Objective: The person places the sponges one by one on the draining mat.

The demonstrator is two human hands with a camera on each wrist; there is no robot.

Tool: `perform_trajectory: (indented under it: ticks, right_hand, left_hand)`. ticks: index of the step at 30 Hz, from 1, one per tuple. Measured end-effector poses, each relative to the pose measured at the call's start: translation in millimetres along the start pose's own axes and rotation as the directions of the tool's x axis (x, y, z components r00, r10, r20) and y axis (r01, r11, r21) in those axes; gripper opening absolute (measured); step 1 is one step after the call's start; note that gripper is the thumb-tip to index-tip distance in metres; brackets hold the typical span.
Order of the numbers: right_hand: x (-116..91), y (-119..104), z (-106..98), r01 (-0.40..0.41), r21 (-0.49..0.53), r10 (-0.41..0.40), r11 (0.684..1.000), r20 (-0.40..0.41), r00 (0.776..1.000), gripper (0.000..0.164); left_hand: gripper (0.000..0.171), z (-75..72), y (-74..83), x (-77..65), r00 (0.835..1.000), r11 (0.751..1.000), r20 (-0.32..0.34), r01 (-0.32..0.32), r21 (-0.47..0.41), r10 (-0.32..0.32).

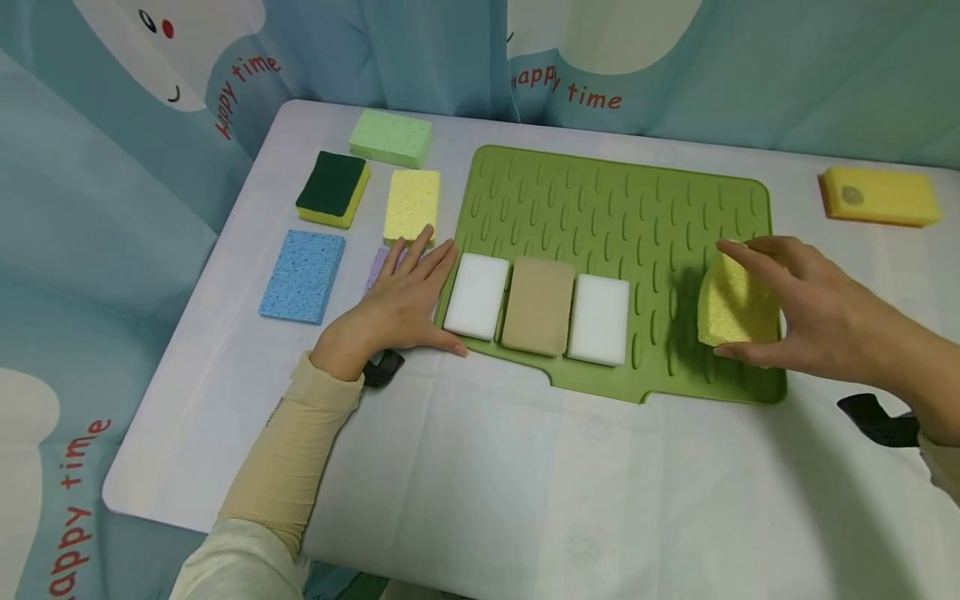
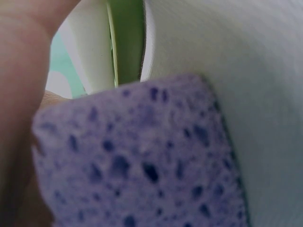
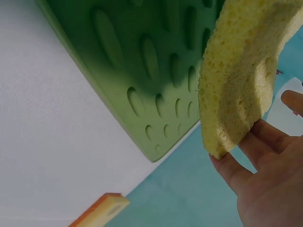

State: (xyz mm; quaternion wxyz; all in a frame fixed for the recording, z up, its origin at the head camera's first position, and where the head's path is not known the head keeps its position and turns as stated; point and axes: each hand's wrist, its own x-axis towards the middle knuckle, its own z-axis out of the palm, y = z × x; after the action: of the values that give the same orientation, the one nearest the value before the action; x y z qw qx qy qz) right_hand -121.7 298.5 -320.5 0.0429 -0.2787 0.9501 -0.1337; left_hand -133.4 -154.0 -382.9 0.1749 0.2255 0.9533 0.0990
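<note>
My right hand (image 1: 832,312) pinches a yellow porous sponge (image 1: 738,304) between thumb and fingers over the right end of the green ridged mat (image 1: 615,217). In the right wrist view this sponge (image 3: 236,90) looks bowed, its shadow falling on the mat. My left hand (image 1: 405,300) lies with fingers spread at the mat's left edge, the thumb near its front corner. Partly covered by that hand is a purple sponge (image 1: 374,265), which fills the left wrist view. Along the mat's front lie a white sponge (image 1: 476,296), a beige sponge (image 1: 538,306) and another white sponge (image 1: 598,321).
Left of the mat are a light green sponge (image 1: 392,137), a green-and-yellow scouring sponge (image 1: 333,188), a pale yellow sponge (image 1: 412,204) and a blue sponge (image 1: 303,277). A yellow-orange sponge (image 1: 881,196) lies at the back right. A curtain (image 1: 435,58) hangs behind the white table (image 1: 525,467).
</note>
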Motion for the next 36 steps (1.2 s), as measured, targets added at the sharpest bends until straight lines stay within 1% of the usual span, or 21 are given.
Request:
perform_trajectory:
  ticks: [4,8,15,24,31,36]
  right_hand:
    - [-0.4,-3.1,0.8,-0.022,-0.011,0.022,1.000,0.027,0.999,0.120]
    - [0.4,-6.3,2.3,-0.029,-0.018,0.029,0.999,0.035,0.999,0.118]
    - [2.7,-10.7,4.9,-0.009,-0.018,0.010,1.000,0.019,1.000,0.115]
    - [3.6,-13.4,7.0,0.041,-0.022,-0.041,0.999,-0.005,0.999,0.113]
    - [4.0,-18.4,10.7,0.026,-0.012,-0.025,1.000,0.046,0.999,0.111]
    - [5.2,-21.7,15.2,0.057,0.002,-0.057,0.998,0.045,0.997,0.111]
  left_hand:
    - [0.135,-0.1,0.1,0.0,1.000,1.000,-0.003,-0.004,0.003,0.004]
    - [0.135,0.0,-0.4,0.2,1.000,1.000,0.001,-0.001,0.001,0.001]
    - [0.136,1.9,-1.6,1.3,1.000,1.000,0.006,0.004,-0.002,-0.004]
    - [0.135,0.2,-0.6,1.2,1.000,1.000,0.001,-0.002,-0.005,0.002]
    - [0.136,0.7,-1.1,1.3,1.000,1.000,0.001,-0.002,-0.003,0.002]
    - [0.136,0.1,-1.2,1.0,1.000,1.000,0.001,-0.001,-0.008,0.001]
